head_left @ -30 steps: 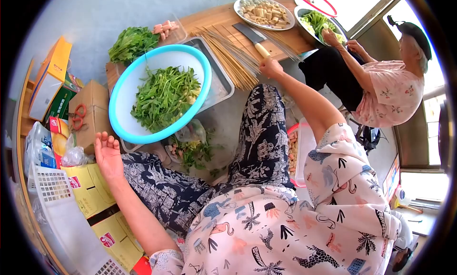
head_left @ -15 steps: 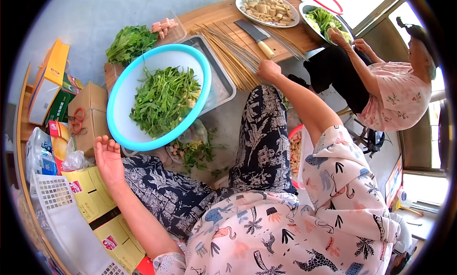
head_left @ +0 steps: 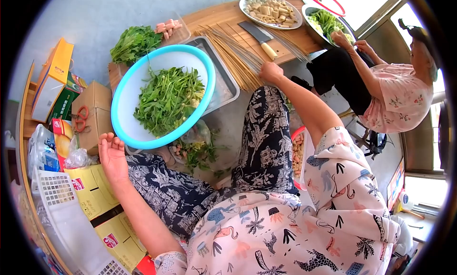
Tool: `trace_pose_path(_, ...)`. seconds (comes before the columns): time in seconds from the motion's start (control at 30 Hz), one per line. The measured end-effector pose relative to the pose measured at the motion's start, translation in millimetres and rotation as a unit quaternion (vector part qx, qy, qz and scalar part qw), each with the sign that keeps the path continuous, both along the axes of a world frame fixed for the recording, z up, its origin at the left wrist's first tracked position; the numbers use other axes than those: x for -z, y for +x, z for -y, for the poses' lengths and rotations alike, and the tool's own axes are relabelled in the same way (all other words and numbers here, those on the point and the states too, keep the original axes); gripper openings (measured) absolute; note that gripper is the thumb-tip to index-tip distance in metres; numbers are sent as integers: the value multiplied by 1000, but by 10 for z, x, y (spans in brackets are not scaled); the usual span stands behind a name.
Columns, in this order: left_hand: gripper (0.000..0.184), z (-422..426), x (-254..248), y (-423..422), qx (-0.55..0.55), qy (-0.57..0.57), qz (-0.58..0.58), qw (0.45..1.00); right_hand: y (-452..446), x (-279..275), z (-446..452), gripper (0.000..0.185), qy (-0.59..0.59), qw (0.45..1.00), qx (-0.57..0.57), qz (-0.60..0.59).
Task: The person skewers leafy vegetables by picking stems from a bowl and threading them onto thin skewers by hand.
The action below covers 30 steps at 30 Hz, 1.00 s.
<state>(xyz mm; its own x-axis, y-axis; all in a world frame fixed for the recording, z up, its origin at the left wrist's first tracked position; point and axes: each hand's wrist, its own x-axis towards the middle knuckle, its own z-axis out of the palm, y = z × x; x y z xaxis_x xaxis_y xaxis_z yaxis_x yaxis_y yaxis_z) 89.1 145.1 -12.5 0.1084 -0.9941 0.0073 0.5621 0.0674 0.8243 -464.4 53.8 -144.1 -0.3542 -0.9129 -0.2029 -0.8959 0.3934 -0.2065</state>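
Note:
My left hand (head_left: 113, 156) is palm up with its fingers apart, holding nothing, just below the left rim of a blue-rimmed basin (head_left: 117, 101). Leafy greens (head_left: 169, 99) fill the middle of that basin, which tilts over a metal tray (head_left: 228, 84). My right hand (head_left: 271, 72) has its fingers curled at the ends of the bamboo skewers (head_left: 233, 61); what it grips, if anything, is hidden. Just above that hand, a cleaver (head_left: 255, 33) lies on the wooden table (head_left: 204, 15), its handle towards me.
A person (head_left: 395, 94) at the right handles greens in a bowl (head_left: 310, 11). An oval plate (head_left: 273, 11) holds cut food. Scissors (head_left: 81, 119) rest against a cardboard box (head_left: 97, 103). A white basket (head_left: 57, 189) stands at the left. A bag of greens (head_left: 195, 149) lies below the basin.
The view has shifted slightly. My right hand has moved from beside the cleaver handle down to the skewer ends. My left hand stays palm up near the basin.

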Motion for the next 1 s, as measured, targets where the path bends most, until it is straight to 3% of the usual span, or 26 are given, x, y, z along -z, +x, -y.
trace_pose_path(0.27,16,-8,-10,-26,-5,-3,9,1000,-25,37,25,17,-36,999,1,-3)
trace_pose_path(0.5,17,-1,-11,-10,4,-9,18,1000,64,-382,-101,16,-5,999,-32,19)
trace_pose_path(0.7,17,20,17,18,10,-8,25,1000,-1,-345,-80,18,-47,996,-39,59)
trace_pose_path(0.77,17,18,26,33,13,-8,29,999,-53,-369,-75,23,-38,975,-50,212)
trace_pose_path(0.83,18,28,33,41,17,-9,38,999,-61,-362,-90,20,-64,962,-61,256)
trace_pose_path(0.9,18,26,39,46,16,-6,42,999,-70,-379,-97,15,-15,909,-5,418)
trace_pose_path(1.0,18,24,25,42,19,-6,55,998,-39,-447,-164,12,-17,877,23,480)
